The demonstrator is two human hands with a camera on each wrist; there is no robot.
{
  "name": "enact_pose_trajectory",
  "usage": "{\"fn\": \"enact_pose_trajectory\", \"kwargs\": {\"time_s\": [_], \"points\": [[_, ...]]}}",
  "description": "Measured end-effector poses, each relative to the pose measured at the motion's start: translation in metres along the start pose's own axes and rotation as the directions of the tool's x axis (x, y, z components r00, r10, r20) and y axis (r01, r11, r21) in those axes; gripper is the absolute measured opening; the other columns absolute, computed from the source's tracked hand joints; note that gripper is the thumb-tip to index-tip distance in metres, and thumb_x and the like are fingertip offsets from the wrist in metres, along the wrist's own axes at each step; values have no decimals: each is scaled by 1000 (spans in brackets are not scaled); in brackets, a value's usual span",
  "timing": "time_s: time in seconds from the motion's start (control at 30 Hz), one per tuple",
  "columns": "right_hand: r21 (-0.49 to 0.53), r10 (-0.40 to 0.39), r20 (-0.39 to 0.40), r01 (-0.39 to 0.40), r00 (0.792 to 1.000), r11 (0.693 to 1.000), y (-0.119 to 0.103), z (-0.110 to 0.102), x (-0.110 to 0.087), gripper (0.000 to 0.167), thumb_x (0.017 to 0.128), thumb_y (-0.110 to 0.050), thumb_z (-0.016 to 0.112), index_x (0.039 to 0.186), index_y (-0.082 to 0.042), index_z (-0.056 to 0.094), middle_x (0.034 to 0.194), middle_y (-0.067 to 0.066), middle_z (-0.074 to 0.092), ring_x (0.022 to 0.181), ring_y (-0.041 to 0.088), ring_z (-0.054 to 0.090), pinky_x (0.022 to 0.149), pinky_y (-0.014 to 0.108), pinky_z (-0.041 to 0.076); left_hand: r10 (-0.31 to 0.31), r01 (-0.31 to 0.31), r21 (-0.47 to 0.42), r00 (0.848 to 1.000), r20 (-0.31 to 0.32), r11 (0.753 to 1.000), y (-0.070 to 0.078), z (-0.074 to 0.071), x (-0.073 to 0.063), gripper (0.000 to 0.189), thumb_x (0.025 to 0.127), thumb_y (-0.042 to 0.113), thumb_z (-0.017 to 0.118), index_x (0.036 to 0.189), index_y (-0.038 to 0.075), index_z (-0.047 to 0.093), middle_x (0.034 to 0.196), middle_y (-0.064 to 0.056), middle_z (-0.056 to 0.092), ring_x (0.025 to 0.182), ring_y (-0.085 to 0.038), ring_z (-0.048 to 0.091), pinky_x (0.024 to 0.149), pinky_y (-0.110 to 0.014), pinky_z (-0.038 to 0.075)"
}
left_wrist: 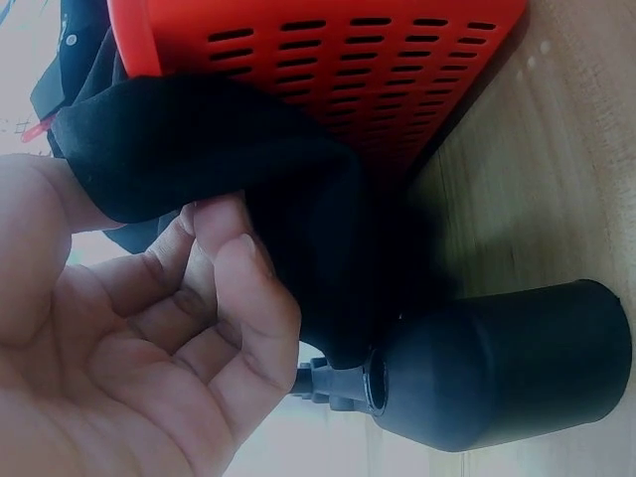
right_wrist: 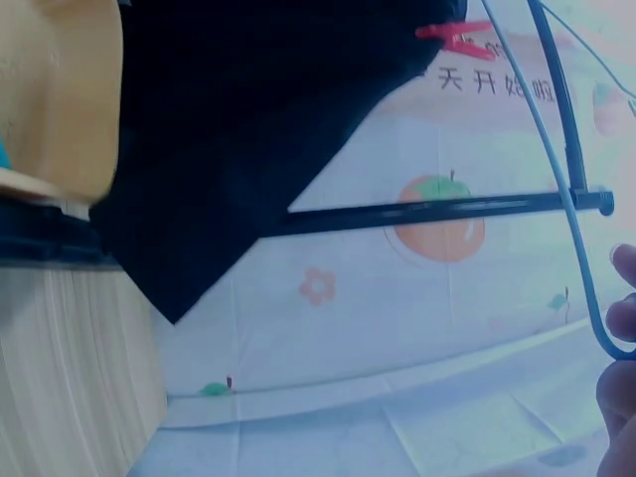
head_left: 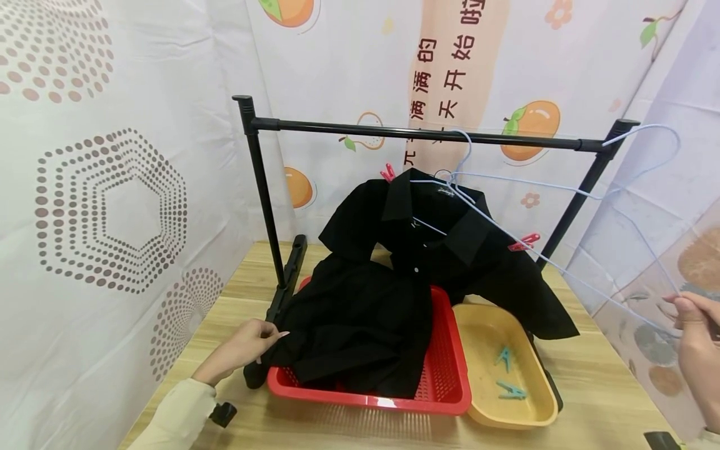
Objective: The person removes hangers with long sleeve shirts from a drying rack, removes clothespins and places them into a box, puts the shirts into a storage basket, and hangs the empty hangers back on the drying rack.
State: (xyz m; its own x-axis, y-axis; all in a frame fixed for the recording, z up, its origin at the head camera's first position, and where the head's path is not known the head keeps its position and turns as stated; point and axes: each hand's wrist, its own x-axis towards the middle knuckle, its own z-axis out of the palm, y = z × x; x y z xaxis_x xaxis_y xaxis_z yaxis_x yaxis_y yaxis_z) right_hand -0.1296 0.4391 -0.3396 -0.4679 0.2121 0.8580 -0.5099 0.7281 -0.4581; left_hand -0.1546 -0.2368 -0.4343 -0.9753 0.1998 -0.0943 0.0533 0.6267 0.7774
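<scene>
My left hand (head_left: 250, 344) pinches the edge of a black garment (head_left: 360, 319) heaped in a red basket (head_left: 461, 381). The left wrist view shows its cloth (left_wrist: 219, 149) between thumb and fingers, draped over the basket's side. At the far right, my right hand (head_left: 694, 344) holds one end of a light blue hanger (head_left: 534, 182) raised in front of the rack. The right wrist view shows that hanger's rounded end (right_wrist: 591, 308) at the fingertips. A black collared shirt (head_left: 489, 275) hangs on another blue hanger (head_left: 465, 150), with red clothespins (head_left: 524, 242) at its shoulders.
A black rack (head_left: 349, 129) stands on the wooden table (head_left: 225, 319). Beside the basket sits a yellow tray (head_left: 484, 387) with two teal clothespins (head_left: 512, 390). Patterned curtains (head_left: 112, 206) close in the back and sides.
</scene>
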Motion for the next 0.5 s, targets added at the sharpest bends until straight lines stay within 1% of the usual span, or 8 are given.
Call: {"fn": "enact_pose_trajectory", "kwargs": {"time_s": [0.03,0.07,0.1,0.17,0.23,0.27,0.4,0.5], "points": [[-9,1,-5,-1,1000,1000,2,-1,0,23,105,-3,55,107,12,72,90,-36,57,76,-14,48,72,3,35,0,0,-1,1000,0,1000,0,0,0,39,103,35,65,74,9,58,72,-1,48,60,-21,56,57,-32,51],[-11,29,-8,-29,1000,1000,4,-2,-1,24,106,-4,54,105,10,73,89,-35,55,77,-13,47,74,3,34,0,0,-1,1000,0,1000,0,0,0,39,103,35,65,74,10,58,72,-1,48,60,-21,56,57,-32,51],[-42,60,-21,-61,998,997,6,-3,-1,25,107,-7,53,103,0,76,88,-36,53,77,-12,45,76,5,33,0,0,-2,1000,-2,1000,0,0,0,39,102,35,65,74,10,58,72,-1,48,60,-21,56,57,-32,51],[-58,70,-20,-71,997,996,11,-5,-2,30,109,-10,49,102,-24,75,85,-34,48,77,-10,41,76,7,30,2,-2,-5,1000,1,1000,0,0,1,39,103,35,65,74,9,58,72,-1,48,60,-21,56,57,-32,51],[-44,64,-18,-65,998,997,17,-6,-1,36,110,-12,46,103,-42,66,81,-31,43,75,-9,37,74,9,26,2,-2,-12,1000,3,1000,0,0,1,39,103,35,65,75,9,58,72,-1,48,61,-21,56,58,-32,51],[-30,63,-20,-63,998,998,20,-6,-1,38,111,-15,46,106,-50,57,80,-30,40,75,-9,36,74,10,25,5,-5,-13,1000,4,1000,-1,0,1,39,103,35,65,75,9,58,72,-1,48,61,-21,56,58,-32,51],[42,20,-33,-18,999,999,29,-5,0,33,112,-21,45,104,-51,57,82,-30,40,74,-11,35,74,9,24,7,-7,-23,1000,8,1000,-1,0,0,39,103,35,65,75,9,57,72,-1,48,61,-21,56,57,-33,51],[29,43,-37,-42,998,999,30,-4,0,33,112,-22,44,103,-52,55,81,-30,40,74,-11,34,74,9,24,0,0,-29,1000,9,1000,-1,0,0,39,102,36,65,75,9,58,72,-2,49,61,-21,57,58,-33,51]]}}
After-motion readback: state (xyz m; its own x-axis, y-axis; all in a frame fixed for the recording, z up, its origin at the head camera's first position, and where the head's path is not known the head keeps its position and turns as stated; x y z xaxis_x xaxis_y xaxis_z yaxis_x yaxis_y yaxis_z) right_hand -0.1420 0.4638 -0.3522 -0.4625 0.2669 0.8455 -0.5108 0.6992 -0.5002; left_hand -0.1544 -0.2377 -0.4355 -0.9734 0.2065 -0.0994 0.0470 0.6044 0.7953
